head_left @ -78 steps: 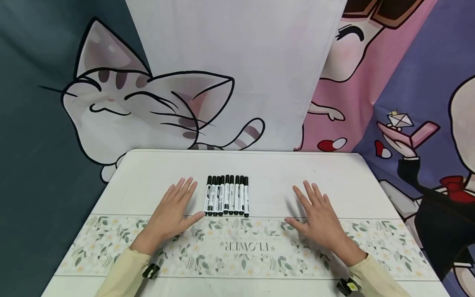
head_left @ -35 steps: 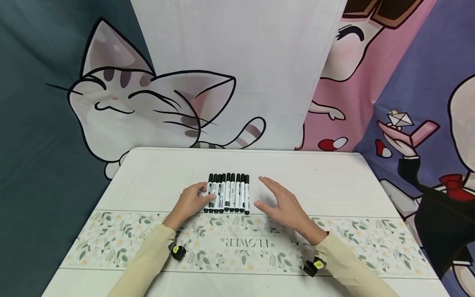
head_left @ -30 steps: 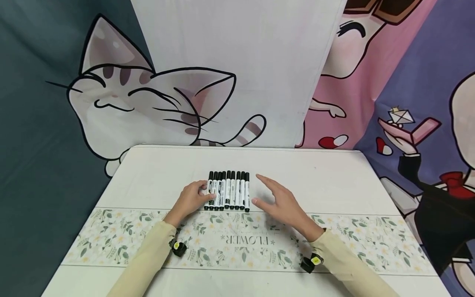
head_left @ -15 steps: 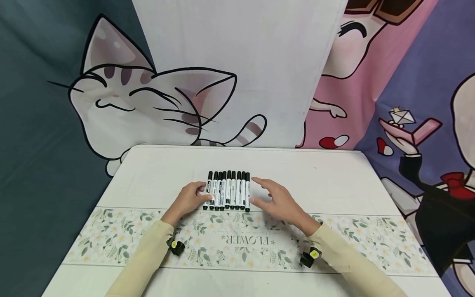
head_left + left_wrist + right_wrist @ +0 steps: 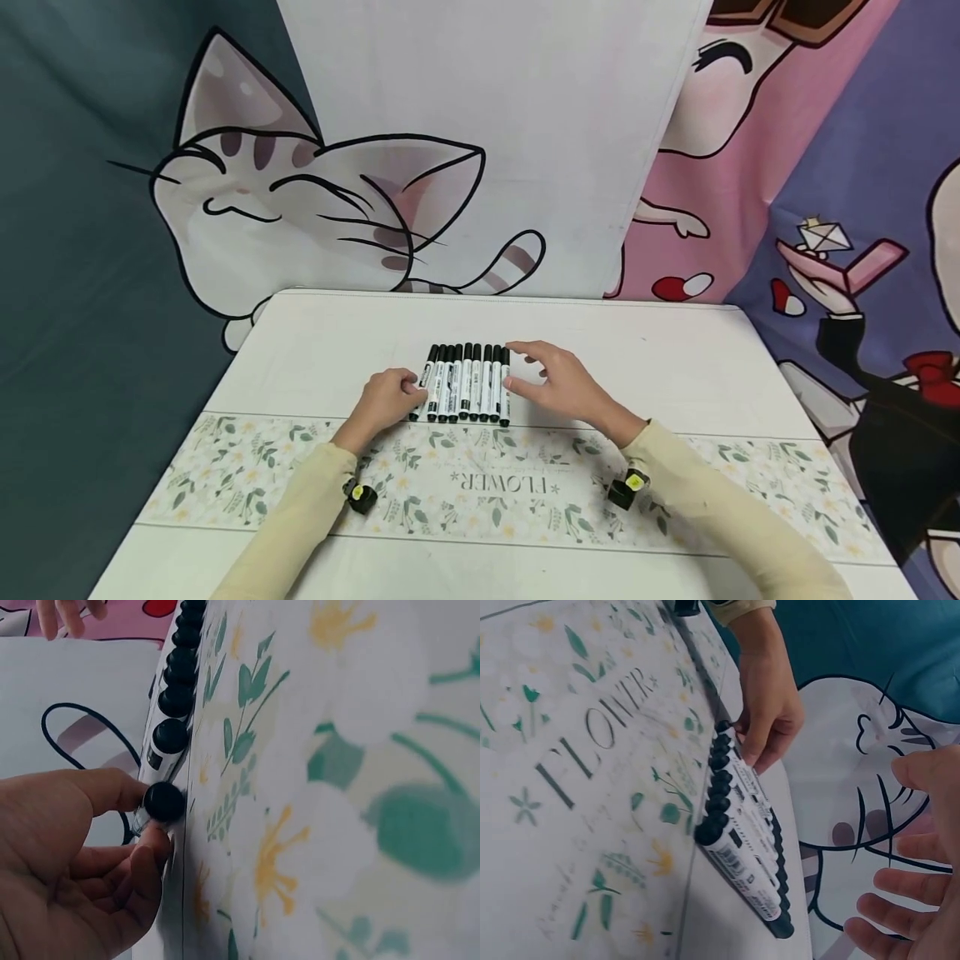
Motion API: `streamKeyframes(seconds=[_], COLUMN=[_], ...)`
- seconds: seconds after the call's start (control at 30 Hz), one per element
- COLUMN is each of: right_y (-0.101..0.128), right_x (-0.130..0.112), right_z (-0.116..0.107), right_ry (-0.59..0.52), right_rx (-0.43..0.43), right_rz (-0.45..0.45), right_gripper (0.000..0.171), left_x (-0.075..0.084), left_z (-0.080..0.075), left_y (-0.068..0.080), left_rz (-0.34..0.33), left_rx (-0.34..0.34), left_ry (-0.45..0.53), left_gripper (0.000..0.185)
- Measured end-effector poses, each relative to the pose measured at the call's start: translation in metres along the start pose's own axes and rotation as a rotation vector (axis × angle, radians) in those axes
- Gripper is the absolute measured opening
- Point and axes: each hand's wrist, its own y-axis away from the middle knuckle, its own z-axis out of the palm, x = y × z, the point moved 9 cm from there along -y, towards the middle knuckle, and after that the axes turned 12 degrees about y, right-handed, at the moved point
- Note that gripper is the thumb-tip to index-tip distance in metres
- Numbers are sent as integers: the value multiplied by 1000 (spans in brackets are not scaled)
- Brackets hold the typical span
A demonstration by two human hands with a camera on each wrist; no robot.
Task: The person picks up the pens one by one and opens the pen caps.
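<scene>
A row of several whiteboard markers (image 5: 476, 383) with white barrels and black caps lies side by side on the white table mat. At the row's left end, my left hand (image 5: 384, 402) pinches the outermost marker (image 5: 163, 801) between thumb and finger. That marker leans, its near end standing a little apart from the others. My right hand (image 5: 557, 385) is at the row's right end, thumb and index fingertip close by the last marker (image 5: 742, 874). In the right wrist view its fingers (image 5: 900, 915) are spread and hold nothing.
A floral band (image 5: 300, 475) printed with the word FLOWER crosses the mat in front of the markers. Behind the table's far edge hangs a cloth backdrop (image 5: 570, 150) with cartoon figures. Each wrist carries a small black camera (image 5: 621, 493).
Both hands have come in from the sides to the row's ends. The left hand has taken hold of the leftmost marker, which has turned slightly away from the row.
</scene>
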Motion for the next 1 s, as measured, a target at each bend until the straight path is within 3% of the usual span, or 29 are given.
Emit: streamKeyframes(seconds=[0.27, 0.5, 0.77, 1.0], right_y=[-12, -17, -21, -22], right_x=[0, -1, -8, -21], right_z=[-12, -21, -38, -50], right_ry=[5, -4, -18, -31], right_rx=[23, 26, 30, 43], right_rz=[-5, -11, -44, -90], right_gripper=[59, 60, 60, 57], left_x=[-7, 3, 31, 60], left_z=[-10, -25, -37, -45], left_y=[3, 9, 21, 38], left_rz=[-43, -20, 124, 323], left_rx=[39, 77, 97, 103], left_ry=[37, 128, 158, 161], left_gripper=[34, 34, 33, 30])
